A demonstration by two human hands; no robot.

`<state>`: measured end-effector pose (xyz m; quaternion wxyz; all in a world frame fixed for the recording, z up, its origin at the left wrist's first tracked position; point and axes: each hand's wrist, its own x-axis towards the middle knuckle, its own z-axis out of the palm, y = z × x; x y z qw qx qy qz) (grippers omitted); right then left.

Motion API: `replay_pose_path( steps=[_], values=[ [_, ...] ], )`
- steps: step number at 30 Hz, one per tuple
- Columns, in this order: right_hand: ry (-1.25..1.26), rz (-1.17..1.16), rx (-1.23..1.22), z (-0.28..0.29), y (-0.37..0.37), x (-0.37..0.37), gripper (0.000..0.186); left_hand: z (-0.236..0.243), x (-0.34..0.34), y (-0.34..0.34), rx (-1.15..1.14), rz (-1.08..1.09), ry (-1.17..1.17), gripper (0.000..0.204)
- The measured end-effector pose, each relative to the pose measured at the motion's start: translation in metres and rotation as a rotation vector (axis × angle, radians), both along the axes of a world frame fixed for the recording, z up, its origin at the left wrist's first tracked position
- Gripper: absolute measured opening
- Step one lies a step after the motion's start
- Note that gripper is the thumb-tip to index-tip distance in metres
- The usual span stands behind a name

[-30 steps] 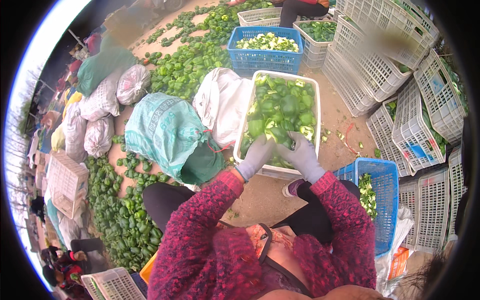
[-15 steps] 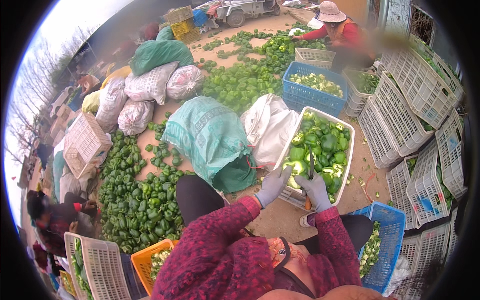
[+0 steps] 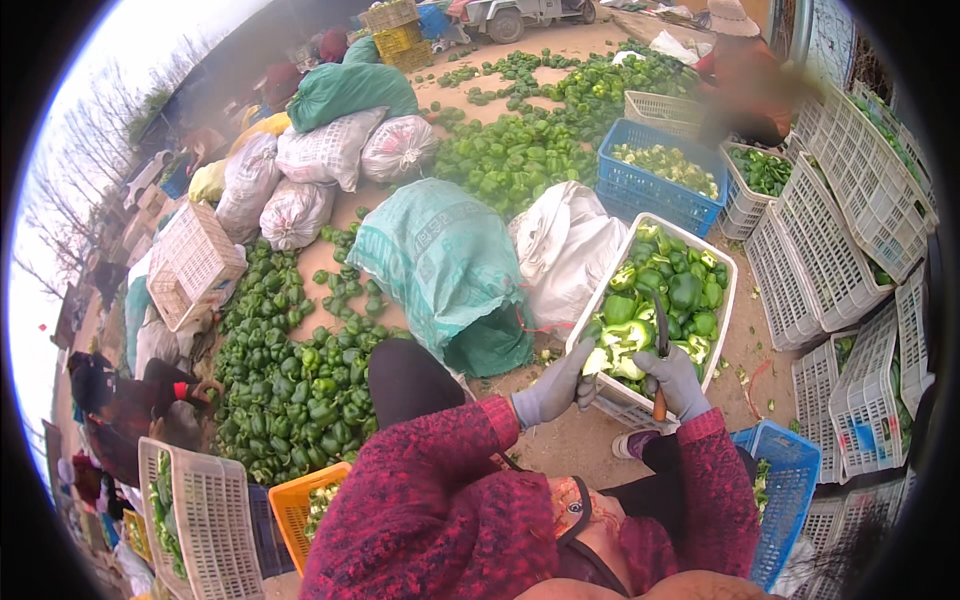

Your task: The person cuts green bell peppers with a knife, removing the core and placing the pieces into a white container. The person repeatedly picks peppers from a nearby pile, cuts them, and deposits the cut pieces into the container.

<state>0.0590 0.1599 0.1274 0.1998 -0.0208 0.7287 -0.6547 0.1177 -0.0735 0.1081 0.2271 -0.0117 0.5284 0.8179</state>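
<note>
My left hand (image 3: 553, 388), in a grey glove, is closed on a pale cut piece of green pepper (image 3: 597, 361) at its fingertips. In my right hand (image 3: 682, 382), also gloved in grey, is a knife (image 3: 660, 404) with a wooden handle and a dark curved blade that points up and away from me. Both hands are over the near end of a white crate (image 3: 727, 335) full of green peppers (image 3: 685, 291), some cut open with pale insides showing. Part of the pepper piece is hidden by my fingers.
A green sack (image 3: 440, 270) and a white sack (image 3: 565, 250) lie left of the crate. Loose peppers (image 3: 290, 390) cover the ground further left. Blue crates (image 3: 785, 500) and stacked white crates (image 3: 865, 180) line the right. Co-workers (image 3: 745, 75) sit beyond and at left.
The view has shifted, so the scene sits further right. My hands have drawn slightly apart; the knife stays in the right. The far-right co-worker's arm has drawn back from the pepper pile.
</note>
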Motion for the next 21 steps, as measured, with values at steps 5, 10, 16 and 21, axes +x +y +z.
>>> replay_pose_path(
  steps=[5, 10, 16, 21],
  values=[
    [-0.061, -0.391, 0.208, -0.025, 0.102, -0.053, 0.041, -0.035, -0.016, -0.037, -0.379, 0.077, 0.045, 0.063],
    [0.272, -0.657, 0.659, -0.028, 0.18, -0.155, 0.057, -0.083, -0.024, -0.033, -0.314, 0.189, -0.322, 0.061],
    [0.441, -0.498, 1.062, -0.097, 0.171, -0.287, 0.066, -0.096, -0.044, -0.029, -0.45, -0.024, -0.195, 0.066],
    [0.113, -0.076, 1.126, -0.145, 0.165, -0.316, 0.072, -0.103, -0.05, -0.034, -0.43, -0.018, -0.294, 0.066]
  ],
)
